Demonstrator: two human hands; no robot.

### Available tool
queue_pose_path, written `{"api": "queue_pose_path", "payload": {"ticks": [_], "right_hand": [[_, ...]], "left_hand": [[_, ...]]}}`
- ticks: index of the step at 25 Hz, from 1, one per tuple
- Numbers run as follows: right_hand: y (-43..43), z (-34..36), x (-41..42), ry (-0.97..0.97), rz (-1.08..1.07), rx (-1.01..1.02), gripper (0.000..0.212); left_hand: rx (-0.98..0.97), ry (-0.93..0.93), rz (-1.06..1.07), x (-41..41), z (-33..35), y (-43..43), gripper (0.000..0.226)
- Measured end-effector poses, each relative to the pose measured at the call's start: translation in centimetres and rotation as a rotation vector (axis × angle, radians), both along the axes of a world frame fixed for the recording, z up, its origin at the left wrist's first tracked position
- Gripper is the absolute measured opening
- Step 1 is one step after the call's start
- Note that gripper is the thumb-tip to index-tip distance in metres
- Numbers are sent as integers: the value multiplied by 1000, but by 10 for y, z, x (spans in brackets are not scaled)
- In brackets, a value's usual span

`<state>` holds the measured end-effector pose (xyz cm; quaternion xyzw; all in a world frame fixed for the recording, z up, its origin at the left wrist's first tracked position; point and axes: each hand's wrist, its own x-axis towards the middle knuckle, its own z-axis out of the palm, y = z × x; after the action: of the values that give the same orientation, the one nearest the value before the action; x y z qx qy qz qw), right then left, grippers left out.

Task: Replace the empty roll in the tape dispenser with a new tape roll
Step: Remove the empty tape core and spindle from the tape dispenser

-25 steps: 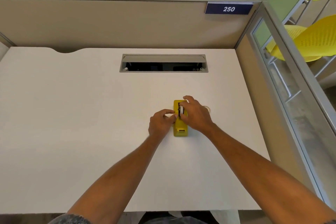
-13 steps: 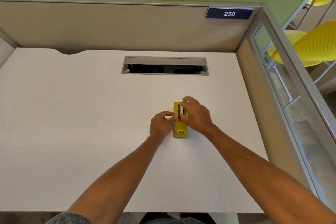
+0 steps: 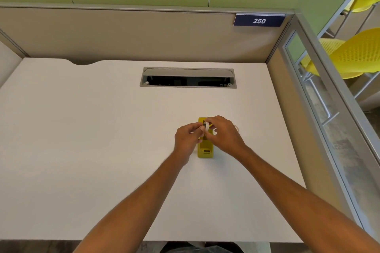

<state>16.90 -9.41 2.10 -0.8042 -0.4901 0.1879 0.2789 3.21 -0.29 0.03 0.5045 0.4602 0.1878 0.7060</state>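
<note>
A yellow tape dispenser (image 3: 205,149) lies on the white desk (image 3: 82,150), its long side pointing away from me. Over its middle sits a thin white roll core (image 3: 206,127), standing on edge. My left hand (image 3: 188,138) pinches the core from the left with thumb and forefinger. From the right, my right hand (image 3: 225,135) closes its fingertips on the same core and hides the dispenser's far right side. A pale, see-through tape roll (image 3: 236,128) peeks out on the desk behind my right hand, mostly hidden.
A grey cable slot (image 3: 188,72) is set into the desk beyond the dispenser. Beige partition walls close the back and right sides, with a "250" sign (image 3: 259,20). Yellow chairs (image 3: 349,55) stand behind the glass at right.
The white core has come up out of the dispenser's middle. My left fingertips have shifted from the dispenser's side onto the core, and my right hand has lifted slightly.
</note>
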Motion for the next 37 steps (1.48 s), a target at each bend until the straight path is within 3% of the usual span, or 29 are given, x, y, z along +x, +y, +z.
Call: {"api": "queue_pose_path", "payload": {"ticks": [5, 7, 10, 17, 28, 37], "right_hand": [[-5, 2, -2, 131, -31, 61, 40], [-7, 4, -2, 318, -130, 89, 44], [-12, 4, 3, 566, -229, 137, 38], [-19, 6, 4, 792, -231, 202, 27], [-16, 7, -2, 766, -217, 196, 24], [-13, 1, -2, 756, -272, 162, 28]], "left_hand": [[-24, -28, -7, -5, 3, -2, 16], [-58, -64, -22, -8, 4, -2, 16], [-124, -114, -46, -12, 7, -1, 19], [-240, -211, -64, -19, 9, 3, 21], [-239, -265, -131, -27, 5, 10, 29], [-142, -152, 38, -37, 2, 24, 46]]}}
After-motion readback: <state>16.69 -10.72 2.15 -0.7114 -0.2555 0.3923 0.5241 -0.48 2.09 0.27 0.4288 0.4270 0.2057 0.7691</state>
